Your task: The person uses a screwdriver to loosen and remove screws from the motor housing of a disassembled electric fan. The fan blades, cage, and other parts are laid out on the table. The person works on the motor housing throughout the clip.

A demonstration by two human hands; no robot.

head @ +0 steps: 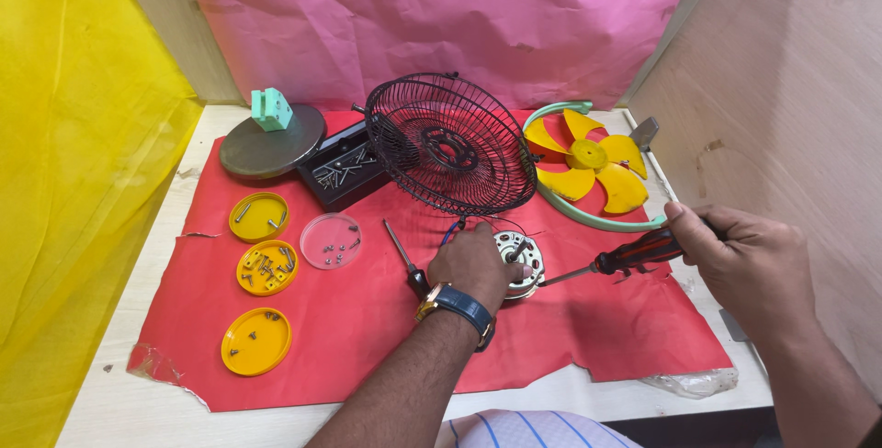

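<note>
Red paper covers my bench, pink and yellow sheets behind. At lower centre of the frame, my left hand clamps the motor. My right hand, lower right, fists a screwdriver; its shaft lies nearly level, pointing left, tip at the motor's right edge. Above stands a black grille, yellow blades to its right, yellow lids lower left.

A red crinkled paper sheet covers the pale wooden surface; at nine o'clock lie three round yellow plastic lids. At twelve stands a black wire fan guard, at two a yellow plastic fan blade inside a mint-green ring. The right hand grips a red-and-black-handled screwdriver.
</note>
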